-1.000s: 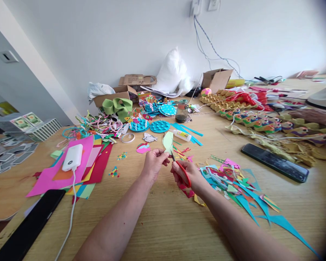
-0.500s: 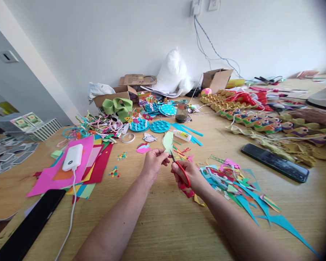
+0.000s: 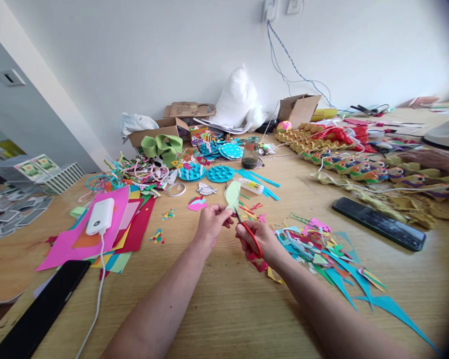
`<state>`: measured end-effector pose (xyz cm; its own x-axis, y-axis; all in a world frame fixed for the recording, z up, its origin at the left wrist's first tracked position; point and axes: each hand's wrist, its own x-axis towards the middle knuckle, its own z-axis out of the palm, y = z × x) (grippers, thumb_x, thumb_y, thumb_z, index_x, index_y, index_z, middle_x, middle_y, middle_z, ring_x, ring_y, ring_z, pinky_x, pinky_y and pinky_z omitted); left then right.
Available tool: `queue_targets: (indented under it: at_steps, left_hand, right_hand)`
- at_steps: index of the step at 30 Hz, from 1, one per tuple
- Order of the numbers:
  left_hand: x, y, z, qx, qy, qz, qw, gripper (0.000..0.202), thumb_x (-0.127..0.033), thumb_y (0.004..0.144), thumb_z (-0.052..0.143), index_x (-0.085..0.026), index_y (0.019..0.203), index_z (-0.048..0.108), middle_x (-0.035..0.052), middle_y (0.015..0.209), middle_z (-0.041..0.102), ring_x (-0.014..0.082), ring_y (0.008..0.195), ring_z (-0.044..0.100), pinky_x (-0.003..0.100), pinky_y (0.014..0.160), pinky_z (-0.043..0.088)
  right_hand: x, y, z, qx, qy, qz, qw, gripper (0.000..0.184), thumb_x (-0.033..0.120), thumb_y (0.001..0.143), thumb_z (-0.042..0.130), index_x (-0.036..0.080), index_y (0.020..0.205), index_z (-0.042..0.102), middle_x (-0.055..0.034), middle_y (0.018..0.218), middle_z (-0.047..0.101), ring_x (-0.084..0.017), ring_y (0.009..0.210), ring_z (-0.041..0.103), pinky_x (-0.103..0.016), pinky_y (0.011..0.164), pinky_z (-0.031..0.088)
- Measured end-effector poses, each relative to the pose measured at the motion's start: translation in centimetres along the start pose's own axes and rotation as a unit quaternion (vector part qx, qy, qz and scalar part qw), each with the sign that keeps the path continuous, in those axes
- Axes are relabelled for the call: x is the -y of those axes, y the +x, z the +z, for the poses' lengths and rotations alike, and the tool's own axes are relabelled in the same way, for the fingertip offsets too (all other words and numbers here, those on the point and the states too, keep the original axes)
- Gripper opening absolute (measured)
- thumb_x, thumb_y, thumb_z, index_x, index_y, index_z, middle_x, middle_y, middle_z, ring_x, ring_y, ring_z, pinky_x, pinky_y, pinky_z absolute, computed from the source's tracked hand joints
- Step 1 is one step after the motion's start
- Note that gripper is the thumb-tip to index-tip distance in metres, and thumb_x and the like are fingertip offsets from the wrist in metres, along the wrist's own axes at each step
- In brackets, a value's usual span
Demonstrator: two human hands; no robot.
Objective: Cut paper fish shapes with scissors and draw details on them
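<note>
Between thumb and fingers, my left hand (image 3: 214,224) pinches a piece of light green paper (image 3: 232,194), partly cut to a rounded outline. My right hand (image 3: 257,240) is closed around red-handled scissors (image 3: 252,237), whose blades meet the lower right edge of that paper. Just behind the paper lies a white glue bottle (image 3: 251,186) with a yellow label. A paper fish (image 3: 206,189) and a pink-and-blue paper cutout (image 3: 197,203) rest on the table to the left of it.
Colourful paper scraps (image 3: 322,249) are heaped to the right, near a phone (image 3: 379,223). Coloured sheets (image 3: 67,244) with a white power bank (image 3: 100,216) lie left. A glass jar (image 3: 251,152) and egg cartons (image 3: 351,167) stand behind. Another person's hand (image 3: 430,162) shows at far right.
The light green paper has tilted slightly to the right at its top. Both hands keep nearly the same place and grip.
</note>
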<state>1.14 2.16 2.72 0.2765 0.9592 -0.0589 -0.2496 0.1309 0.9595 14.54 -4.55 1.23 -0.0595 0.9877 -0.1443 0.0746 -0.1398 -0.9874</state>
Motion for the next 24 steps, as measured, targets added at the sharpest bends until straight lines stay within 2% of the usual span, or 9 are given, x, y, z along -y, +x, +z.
queue_targets:
  at_steps: [24]
  left_hand:
    - [-0.11, -0.02, -0.19, 0.004, -0.002, -0.015, 1.000, 0.017, -0.026, 0.060, 0.074, -0.011, 0.068, 0.071, 0.0064, 0.065, 0.069, 0.0080, 0.050, 0.054, 0.019, 0.046, 0.042]
  right_hand:
    - [0.16, -0.01, 0.10, -0.003, 0.002, 0.005, 1.000, 0.052, 0.068, 0.067, 0.069, 0.019, 0.066, 0.053, 0.0037, 0.041, 0.053, -0.010, 0.031, 0.048, -0.020, 0.033, 0.033]
